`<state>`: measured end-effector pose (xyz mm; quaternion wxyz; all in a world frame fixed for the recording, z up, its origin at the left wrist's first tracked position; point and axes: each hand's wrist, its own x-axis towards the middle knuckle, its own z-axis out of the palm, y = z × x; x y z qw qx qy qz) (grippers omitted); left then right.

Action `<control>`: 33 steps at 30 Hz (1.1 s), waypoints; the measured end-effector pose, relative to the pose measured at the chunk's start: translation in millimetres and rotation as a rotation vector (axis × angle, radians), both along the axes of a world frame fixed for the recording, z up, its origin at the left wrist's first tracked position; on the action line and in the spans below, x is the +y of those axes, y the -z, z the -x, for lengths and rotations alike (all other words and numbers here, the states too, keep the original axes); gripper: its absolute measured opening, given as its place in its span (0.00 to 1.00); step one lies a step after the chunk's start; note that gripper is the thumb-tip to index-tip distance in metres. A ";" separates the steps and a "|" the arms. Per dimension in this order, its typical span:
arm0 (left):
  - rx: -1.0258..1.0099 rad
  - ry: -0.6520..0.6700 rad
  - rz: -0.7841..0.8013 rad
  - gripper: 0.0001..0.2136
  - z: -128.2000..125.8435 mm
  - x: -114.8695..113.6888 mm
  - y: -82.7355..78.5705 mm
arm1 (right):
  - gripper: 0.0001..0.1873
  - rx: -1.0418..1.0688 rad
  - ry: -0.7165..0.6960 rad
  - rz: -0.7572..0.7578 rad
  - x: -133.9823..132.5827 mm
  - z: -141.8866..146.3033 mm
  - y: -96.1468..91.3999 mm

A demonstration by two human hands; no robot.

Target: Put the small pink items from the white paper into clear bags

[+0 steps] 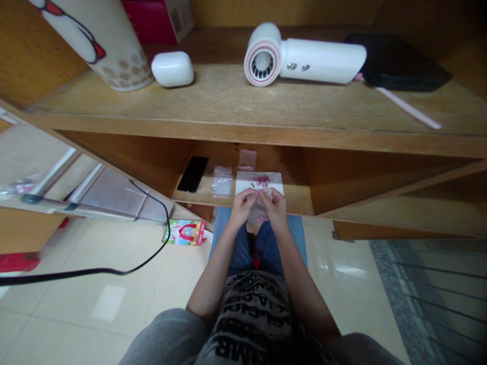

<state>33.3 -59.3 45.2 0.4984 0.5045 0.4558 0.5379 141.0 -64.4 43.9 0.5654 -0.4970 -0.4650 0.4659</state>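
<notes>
Shelf at frame centre carries a white sheet. Left hand and right hand meet at the sheet's near edge, fingertips close together, pinching a clear bag. Bag's long axis appears to run from fingertips toward frame bottom; mouth state: cannot tell. Pink pieces lie just above the fingertips in frame, main cluster slightly nearer the right hand.

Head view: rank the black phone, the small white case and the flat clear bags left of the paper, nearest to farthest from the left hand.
1. Clear bags, just left of the left hand.
2. Black phone, farther left, same compartment.
3. White case, up on the higher shelf.
</notes>
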 end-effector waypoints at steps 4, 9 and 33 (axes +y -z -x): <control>0.008 0.004 -0.006 0.09 -0.2 0.2 1.2 | 0.10 -0.021 0.027 -0.023 0.0 0.5 -2.3; 0.016 0.000 -0.013 0.08 -0.1 1.2 2.3 | 0.09 -0.015 0.020 -0.019 0.8 1.4 -2.0; 0.085 -0.129 -0.031 0.11 6.0 3.6 4.0 | 0.11 0.008 -0.108 0.104 2.3 -2.9 6.2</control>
